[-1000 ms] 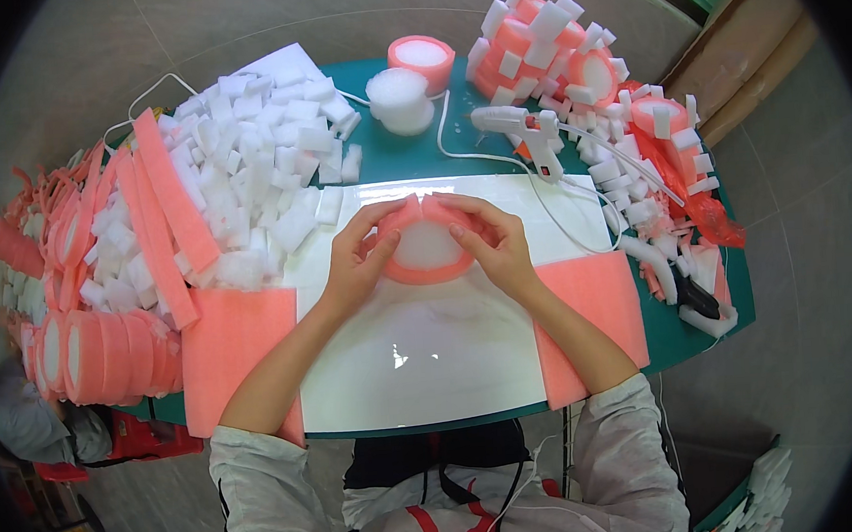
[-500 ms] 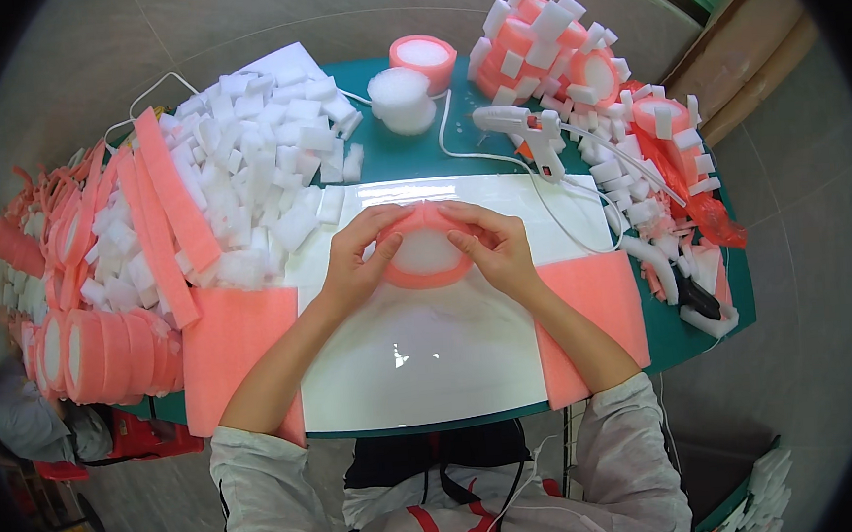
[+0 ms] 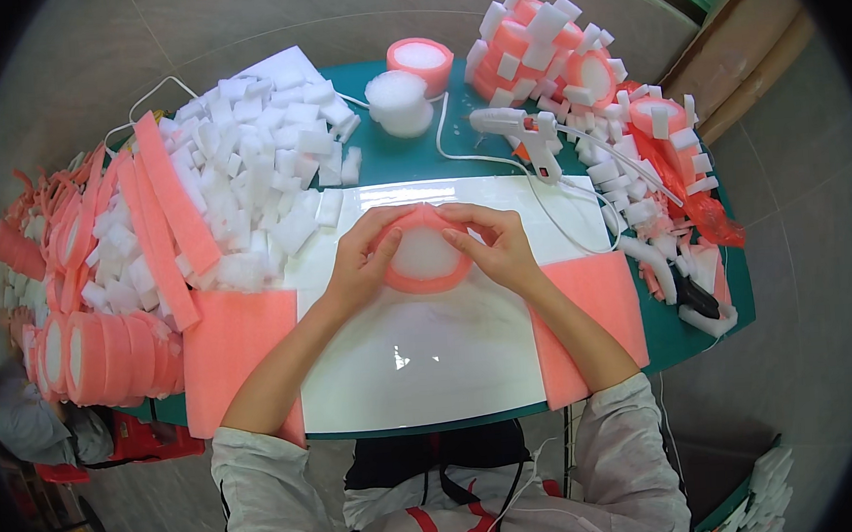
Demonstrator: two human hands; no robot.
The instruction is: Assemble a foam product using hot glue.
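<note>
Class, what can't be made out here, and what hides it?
All in the head view:
Underside of the round, pink-rimmed white foam piece: faces away from the camera.
Its sides at the left hand and right hand: partly covered by their grip.
Green tabletop beneath the small white foam blocks: buried.
Grey-clothed person, left: blurred, partly lost in the dark picture edge.

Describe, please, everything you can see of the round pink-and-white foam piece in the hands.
The round foam piece has a soft-looking pink band around a white centre, its white face turned up. The left hand and right hand grip the band at its far side, where its ends seem to meet. Whether it touches the white board beneath is unclear.
</note>
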